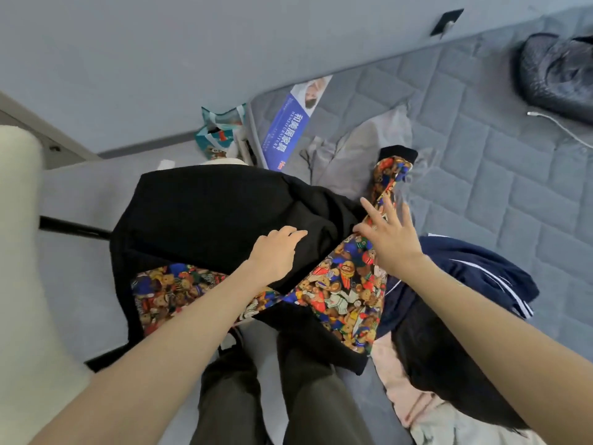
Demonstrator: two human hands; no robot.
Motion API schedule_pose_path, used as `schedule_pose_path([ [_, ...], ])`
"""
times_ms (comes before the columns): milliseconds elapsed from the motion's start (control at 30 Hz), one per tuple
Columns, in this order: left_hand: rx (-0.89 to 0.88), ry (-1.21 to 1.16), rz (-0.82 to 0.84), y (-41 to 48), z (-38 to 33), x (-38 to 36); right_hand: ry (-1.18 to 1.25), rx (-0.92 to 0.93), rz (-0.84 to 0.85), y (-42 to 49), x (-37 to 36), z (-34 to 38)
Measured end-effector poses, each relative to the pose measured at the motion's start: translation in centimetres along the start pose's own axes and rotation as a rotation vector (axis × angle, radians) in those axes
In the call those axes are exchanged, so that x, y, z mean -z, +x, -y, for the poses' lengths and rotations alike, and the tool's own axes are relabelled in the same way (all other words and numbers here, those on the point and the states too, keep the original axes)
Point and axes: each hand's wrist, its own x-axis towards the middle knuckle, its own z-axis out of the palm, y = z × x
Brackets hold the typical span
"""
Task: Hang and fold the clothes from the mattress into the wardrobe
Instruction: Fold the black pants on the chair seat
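Observation:
A black jacket (205, 207) with a colourful teddy-bear lining (343, 290) hangs over the near edge of the grey quilted mattress (481, 162). My left hand (276, 252) rests on the black fabric with fingers bent down onto it. Spread flat, my right hand (388, 236) touches the bear-print part. One bear-print sleeve (388, 175) stretches away onto the mattress. A navy garment with white stripes (475, 274), a black garment (439, 358), a pink one (401, 390) and a grey one (359, 146) lie on the mattress. The wardrobe is not in view.
A dark bag (558, 75) and a white cable (558, 126) lie at the mattress's far right. A teal shopping bag (221, 130) stands on the floor by the wall. A cream fluffy object (22, 252) fills the left edge. My legs (282, 396) stand below.

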Motion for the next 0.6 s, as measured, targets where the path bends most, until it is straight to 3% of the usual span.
schedule_pose_path([
  [100,-0.032,-0.093,0.052,1.3,-2.8,-1.0,-0.125,-0.009,-0.091,0.9,-0.4,-2.1],
  [200,-0.048,-0.170,0.146,2.1,-4.7,-2.2,-0.126,-0.015,-0.109,1.5,-1.5,-3.5],
  [333,-0.061,-0.261,0.191,1.8,-6.0,-3.6,-0.013,0.112,-0.139,-0.4,-2.9,-4.3],
  [600,-0.071,-0.361,0.237,-2.1,-6.8,-5.6,0.160,-0.174,0.134,-10.3,-5.9,-0.5],
])
